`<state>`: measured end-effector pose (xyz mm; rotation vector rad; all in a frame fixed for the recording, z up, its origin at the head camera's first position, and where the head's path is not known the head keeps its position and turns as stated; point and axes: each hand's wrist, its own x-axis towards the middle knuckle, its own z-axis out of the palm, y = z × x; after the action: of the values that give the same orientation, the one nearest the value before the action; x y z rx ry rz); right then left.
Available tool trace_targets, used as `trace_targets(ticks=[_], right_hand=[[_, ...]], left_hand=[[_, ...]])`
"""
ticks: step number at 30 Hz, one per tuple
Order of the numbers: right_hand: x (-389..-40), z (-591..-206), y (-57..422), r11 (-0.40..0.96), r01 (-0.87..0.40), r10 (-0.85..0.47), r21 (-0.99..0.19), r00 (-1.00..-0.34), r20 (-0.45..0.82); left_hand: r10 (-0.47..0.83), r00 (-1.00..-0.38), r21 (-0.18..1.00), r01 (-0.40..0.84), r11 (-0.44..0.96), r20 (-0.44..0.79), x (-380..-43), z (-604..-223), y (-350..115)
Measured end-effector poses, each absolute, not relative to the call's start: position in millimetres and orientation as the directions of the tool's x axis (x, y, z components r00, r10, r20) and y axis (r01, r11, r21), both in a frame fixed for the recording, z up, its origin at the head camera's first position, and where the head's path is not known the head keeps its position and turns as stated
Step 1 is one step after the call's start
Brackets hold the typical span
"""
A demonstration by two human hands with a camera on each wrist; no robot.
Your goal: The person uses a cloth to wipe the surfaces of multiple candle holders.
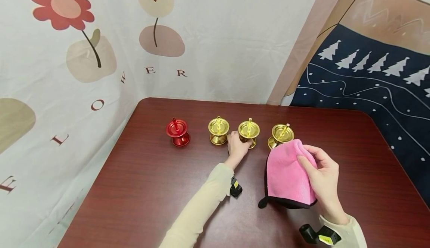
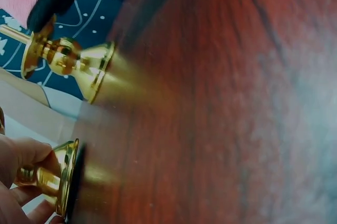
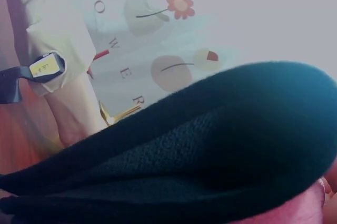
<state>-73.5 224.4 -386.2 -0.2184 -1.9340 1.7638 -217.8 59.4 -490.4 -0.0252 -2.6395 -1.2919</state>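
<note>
Flower-printed fabric (image 1: 218, 61) is hanging behind the red-brown table (image 1: 134, 199), and a navy panel (image 1: 356, 80) with white trees is showing beyond the far right corner. Near the table's far edge, a red stand (image 1: 179, 133), a left gold stand (image 1: 218, 129), a middle gold stand (image 1: 249, 129) and a right gold stand (image 1: 280, 134) are standing in a row, the red one nearest the far left corner. Reaching over from the near edge, the left hand (image 1: 237, 145) is gripping the middle gold stand low, thumb and fingers curling round its stem just above the base. Over the right half of the table, the right hand (image 1: 324, 177) is pinching a pink cloth (image 1: 289, 173) near its top, the thumb pressing in front. That cloth, edged in black, is partly hiding the base of the right gold stand in the head view; whether it is touching the tabletop, one cannot tell. Black cameras (image 1: 236, 192) are sitting at both cuffs.
</note>
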Motion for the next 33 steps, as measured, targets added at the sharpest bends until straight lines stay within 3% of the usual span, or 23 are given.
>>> trace_targets(ticks=[9, 16, 20, 27, 33], right_hand=[[-81, -388, 217, 0.068, -0.264, 0.428, -0.962, -0.864, 0.267], [-86, -390, 211, 0.181, -0.172, 0.323, -0.968, -0.920, 0.223], [-92, -391, 205, 0.217, -0.161, 0.334, -0.963, -0.915, 0.228], [-101, -395, 192, 0.089, -0.238, 0.418, -0.967, -0.872, 0.253], [-104, -397, 178, -0.045, -0.319, 0.386, -0.947, -0.880, 0.278]], left_hand=[[-0.005, -0.976, 0.808, 0.178, 0.561, 0.218, -202, -479, 47], [0.050, -0.964, 0.823, 0.248, 0.511, 0.259, -192, -468, 38], [0.063, -0.960, 0.818, 0.267, 0.510, 0.274, -187, -463, 32], [0.088, -0.941, 0.781, 0.322, 0.535, 0.328, -178, -456, 20], [0.115, -0.917, 0.758, 0.381, 0.529, 0.381, -171, -443, 12]])
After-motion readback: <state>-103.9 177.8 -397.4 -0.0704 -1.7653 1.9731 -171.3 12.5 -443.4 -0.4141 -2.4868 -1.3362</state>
